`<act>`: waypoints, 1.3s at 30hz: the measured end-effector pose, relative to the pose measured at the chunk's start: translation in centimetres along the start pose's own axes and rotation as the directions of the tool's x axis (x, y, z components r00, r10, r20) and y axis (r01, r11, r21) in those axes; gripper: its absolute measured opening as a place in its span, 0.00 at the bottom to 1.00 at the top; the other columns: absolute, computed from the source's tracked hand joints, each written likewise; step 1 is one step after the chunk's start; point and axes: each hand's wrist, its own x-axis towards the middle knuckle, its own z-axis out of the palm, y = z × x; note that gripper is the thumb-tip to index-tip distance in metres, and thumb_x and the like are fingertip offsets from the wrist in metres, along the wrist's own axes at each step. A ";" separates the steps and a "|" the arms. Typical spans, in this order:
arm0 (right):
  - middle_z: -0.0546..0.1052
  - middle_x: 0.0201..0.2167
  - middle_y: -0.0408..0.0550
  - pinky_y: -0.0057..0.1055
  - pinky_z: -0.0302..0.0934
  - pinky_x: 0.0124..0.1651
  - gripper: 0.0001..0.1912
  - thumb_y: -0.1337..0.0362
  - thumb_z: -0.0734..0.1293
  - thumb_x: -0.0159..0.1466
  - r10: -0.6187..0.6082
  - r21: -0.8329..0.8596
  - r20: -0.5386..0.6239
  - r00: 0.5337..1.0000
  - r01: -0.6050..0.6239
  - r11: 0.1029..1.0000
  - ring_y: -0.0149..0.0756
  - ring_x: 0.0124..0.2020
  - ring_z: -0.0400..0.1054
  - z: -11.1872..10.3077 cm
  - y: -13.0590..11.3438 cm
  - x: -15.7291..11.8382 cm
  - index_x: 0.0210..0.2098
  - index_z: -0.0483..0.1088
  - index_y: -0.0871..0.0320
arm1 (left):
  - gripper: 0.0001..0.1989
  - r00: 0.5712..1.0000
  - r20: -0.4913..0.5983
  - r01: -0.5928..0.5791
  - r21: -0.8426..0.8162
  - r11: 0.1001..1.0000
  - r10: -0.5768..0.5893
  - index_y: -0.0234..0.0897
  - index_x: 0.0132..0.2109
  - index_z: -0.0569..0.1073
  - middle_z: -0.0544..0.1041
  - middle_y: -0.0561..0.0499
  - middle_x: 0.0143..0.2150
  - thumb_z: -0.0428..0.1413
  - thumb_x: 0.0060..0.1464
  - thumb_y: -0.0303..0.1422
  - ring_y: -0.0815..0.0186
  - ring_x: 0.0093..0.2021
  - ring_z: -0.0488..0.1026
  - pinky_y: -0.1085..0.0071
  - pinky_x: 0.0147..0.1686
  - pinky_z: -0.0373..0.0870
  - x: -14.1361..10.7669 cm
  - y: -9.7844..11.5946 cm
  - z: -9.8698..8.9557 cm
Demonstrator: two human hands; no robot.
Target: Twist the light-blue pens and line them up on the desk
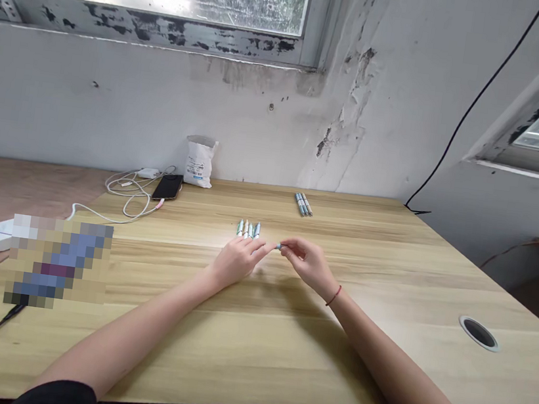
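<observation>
On the pale wood desk (348,318), your right hand (308,265) is closed in a tight pinch on a small pale-blue piece (278,246), too small to identify. Your left hand (238,261) stays open, fingers extended, its tips at the piece. Four short pens (249,229) lie just beyond. A steady pinch keeps the piece controlled.

Four pens (249,229) lie behind the left hand (236,262).

Pens (249,228): smooth plastic; desk (278,362): matt wood-grain laminate.
</observation>
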 end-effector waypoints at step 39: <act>0.76 0.31 0.48 0.30 0.67 0.31 0.12 0.56 0.63 0.61 0.047 -0.022 0.041 0.998 -0.047 0.999 0.33 0.30 0.71 0.3 0.0 -0.1 0.38 0.71 0.58 | 0.15 0.988 0.084 0.145 -0.279 0.949 -0.127 0.42 0.55 0.63 0.73 0.51 0.39 0.41 0.63 0.31 0.71 0.32 0.72 0.77 0.30 0.66 -0.3 0.2 0.2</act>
